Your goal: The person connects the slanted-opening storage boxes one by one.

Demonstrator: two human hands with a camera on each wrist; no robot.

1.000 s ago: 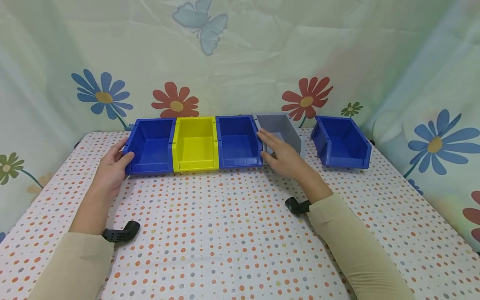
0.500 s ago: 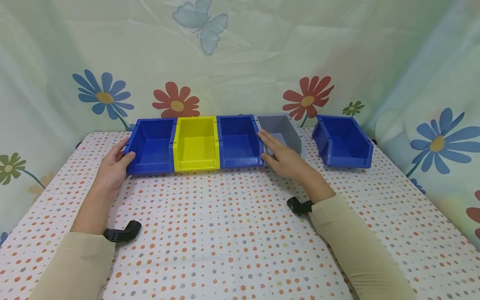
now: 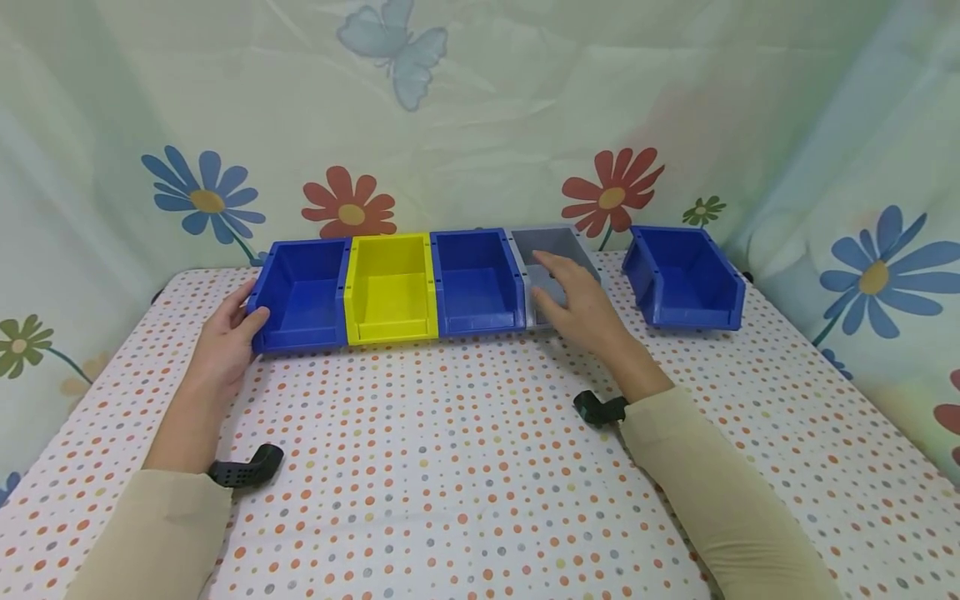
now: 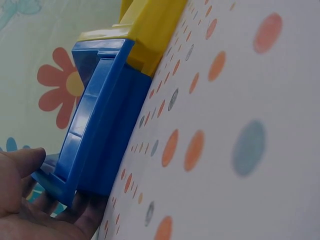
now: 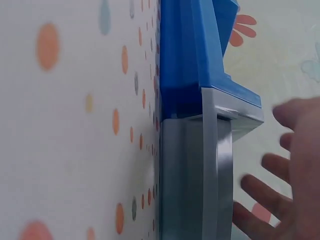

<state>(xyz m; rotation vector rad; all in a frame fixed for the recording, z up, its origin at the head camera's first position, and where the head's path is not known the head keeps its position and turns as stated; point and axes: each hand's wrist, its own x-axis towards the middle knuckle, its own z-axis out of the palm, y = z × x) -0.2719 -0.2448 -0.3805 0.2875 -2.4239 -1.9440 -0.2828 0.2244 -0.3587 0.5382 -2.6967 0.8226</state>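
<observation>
Four storage bins stand in a touching row: a blue bin at the left end, a yellow bin, a second blue bin and a grey bin. My left hand grips the end blue bin's left wall. In the left wrist view its thumb lies over the rim of that blue bin, with the fingers outside and below. Over the grey bin hovers my right hand, fingers spread and holding nothing. The right wrist view shows that hand apart from the grey bin.
Another blue bin stands by itself to the right of the row, a gap separating it from the grey one. A dotted cloth covers the table. Close behind the bins hangs a flowered curtain.
My right hand has come off the wall between the second blue bin and the grey bin, shifting slightly right over the grey one. The left hand keeps its grip on the end blue bin.
</observation>
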